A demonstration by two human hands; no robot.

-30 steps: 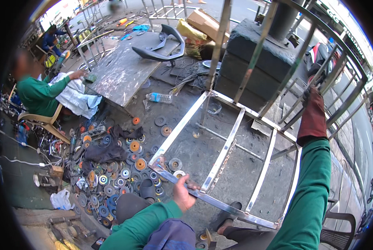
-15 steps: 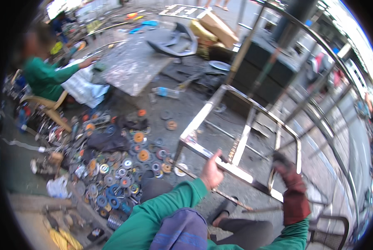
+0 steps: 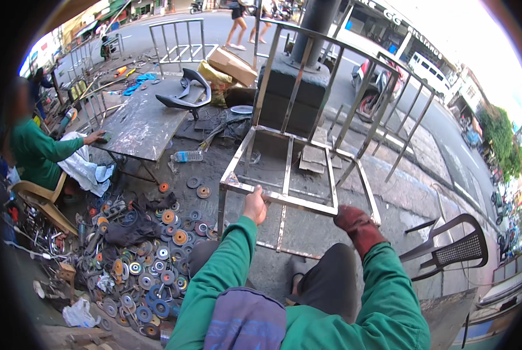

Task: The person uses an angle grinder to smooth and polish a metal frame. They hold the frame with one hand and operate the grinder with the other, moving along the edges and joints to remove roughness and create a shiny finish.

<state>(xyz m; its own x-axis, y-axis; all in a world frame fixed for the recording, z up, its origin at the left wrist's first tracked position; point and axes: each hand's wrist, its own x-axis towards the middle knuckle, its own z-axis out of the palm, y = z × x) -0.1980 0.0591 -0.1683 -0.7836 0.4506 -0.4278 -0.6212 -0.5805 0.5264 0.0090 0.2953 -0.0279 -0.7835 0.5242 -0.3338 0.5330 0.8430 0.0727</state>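
Observation:
A welded metal frame (image 3: 301,203) of square tubing, shaped like a seat with a tall barred back, stands in front of me. My left hand (image 3: 256,205) is bare and closed around its near bar, close to the left corner. In a dark red work glove, my right hand (image 3: 357,227) is closed at the near right part of the same frame. The glove hides its fingertips. Both of my forearms are in green sleeves, and my knees lie just below the frame.
Many grinding discs (image 3: 180,237) cover the ground at left. Beyond them are a plastic bottle (image 3: 187,156) and a worktable (image 3: 138,131) with a black curved part (image 3: 185,96). A person in green (image 3: 42,146) sits beside it. A black chair (image 3: 453,248) stands at right; a post base (image 3: 290,87) rises behind the frame.
The view has swung, so the frame sits further left and more street shows. My right hand has come nearer the left one along the frame. The left hand keeps its grip.

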